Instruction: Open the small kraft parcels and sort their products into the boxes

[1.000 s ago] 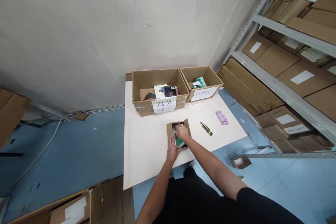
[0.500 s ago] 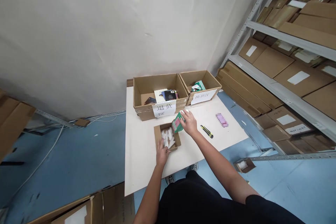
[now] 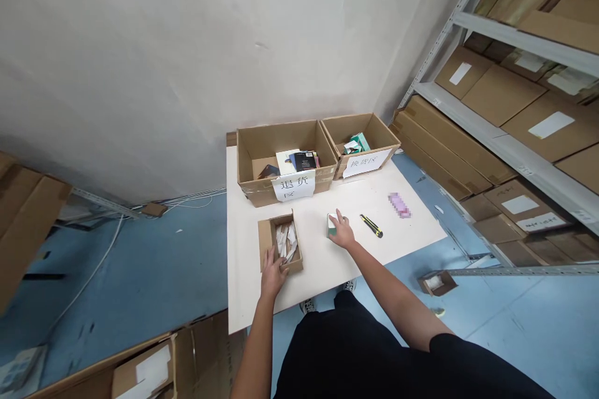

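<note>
A small open cardboard box [image 3: 267, 238] with white paper padding inside sits on the white table [image 3: 253, 299]. My left hand [image 3: 272, 272] grips the box's near edge. My right hand [image 3: 342, 232] rests on a small green and white product box [image 3: 331, 225] lying on the table to the right, fingers curled over it.
Two larger open cartons stand at the table's far edge: a labelled one [image 3: 279, 164] holding books and another [image 3: 362, 144] with green packets. A yellow-black utility knife [image 3: 371, 226] and a pink item [image 3: 399, 205] lie right. Metal shelving [image 3: 505, 156] with cartons lines the right side.
My right hand lifted the green box out of the small carton and set it down on the table to the right. My left hand slid the small carton to the left.
</note>
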Motion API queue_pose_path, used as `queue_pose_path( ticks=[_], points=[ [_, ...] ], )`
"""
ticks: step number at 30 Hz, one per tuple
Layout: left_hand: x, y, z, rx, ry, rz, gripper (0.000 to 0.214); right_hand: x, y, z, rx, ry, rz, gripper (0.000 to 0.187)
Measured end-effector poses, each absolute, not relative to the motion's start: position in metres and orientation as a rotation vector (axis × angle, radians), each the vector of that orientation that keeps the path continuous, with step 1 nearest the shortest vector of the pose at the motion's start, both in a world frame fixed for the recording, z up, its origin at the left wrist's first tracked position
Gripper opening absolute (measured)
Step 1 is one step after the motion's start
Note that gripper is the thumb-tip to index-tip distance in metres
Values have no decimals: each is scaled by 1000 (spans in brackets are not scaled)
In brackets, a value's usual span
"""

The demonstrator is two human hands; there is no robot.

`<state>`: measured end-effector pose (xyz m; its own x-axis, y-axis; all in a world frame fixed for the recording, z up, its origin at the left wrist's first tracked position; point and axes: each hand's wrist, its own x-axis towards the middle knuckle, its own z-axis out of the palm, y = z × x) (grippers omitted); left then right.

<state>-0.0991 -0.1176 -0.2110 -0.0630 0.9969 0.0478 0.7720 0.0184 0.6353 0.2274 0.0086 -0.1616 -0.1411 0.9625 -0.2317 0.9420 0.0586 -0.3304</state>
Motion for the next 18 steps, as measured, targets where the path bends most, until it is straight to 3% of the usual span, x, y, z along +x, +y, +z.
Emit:
queue_pose_path(
  ticks=[5,9,14,16,18],
  points=[
    [-84,-114,-182,1760,1976,991,32,242,20,-145,-2115,-2224,719,85],
    [-40,-78,-149,1756,1899,1098,33,249,19,-147,-2094,-2173,841,99],
    [42,-7,-119,2011,1564,597,48,254,6,-170,-1912,-1968,977,88],
    [67,14,-116,2105,1515,336,63,256,3,-179,-1832,-1866,1081,89],
    [80,27,-117,2188,1496,139,65,259,2,-185,-1751,-1812,1143,93]
  ],
)
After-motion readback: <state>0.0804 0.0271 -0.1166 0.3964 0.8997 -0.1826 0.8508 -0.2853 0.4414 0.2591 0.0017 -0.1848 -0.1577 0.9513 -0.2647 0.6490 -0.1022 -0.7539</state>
